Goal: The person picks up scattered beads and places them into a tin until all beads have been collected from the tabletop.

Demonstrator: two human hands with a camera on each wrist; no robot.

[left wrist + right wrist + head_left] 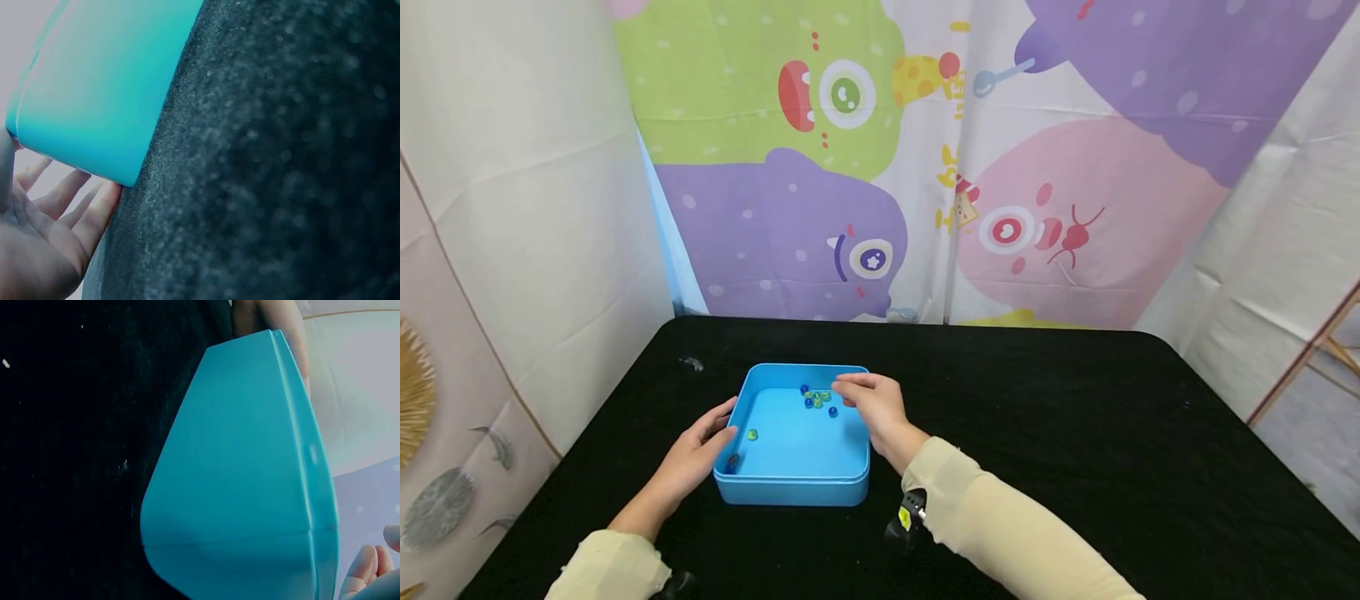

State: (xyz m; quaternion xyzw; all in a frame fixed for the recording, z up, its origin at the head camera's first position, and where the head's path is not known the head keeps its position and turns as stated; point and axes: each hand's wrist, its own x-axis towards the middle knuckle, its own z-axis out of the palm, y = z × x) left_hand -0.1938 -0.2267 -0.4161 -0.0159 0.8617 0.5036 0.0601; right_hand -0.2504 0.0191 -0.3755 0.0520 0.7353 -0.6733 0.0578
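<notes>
A light blue open-topped box [793,492] sits on the black tabletop. My left hand [700,442] grips its left side, thumb over the rim and fingers along the outer wall; the left wrist view has those fingertips against the wall [119,106]. Over the right rim, my right hand [876,408] hovers with loosely bent fingers, and no held thing shows. Beneath its fingertips lies a blue marble [832,412], near a cluster of green and blue marbles [817,402]. One green marble [752,435] is farther left, and a dark marble [732,461] sits in the front left corner.
Black cloth [1037,442] covers the table around the box. Behind its far edge hangs a curtain [925,250] with cartoon monsters. A dark wrist device [910,512] hangs below the right cuff.
</notes>
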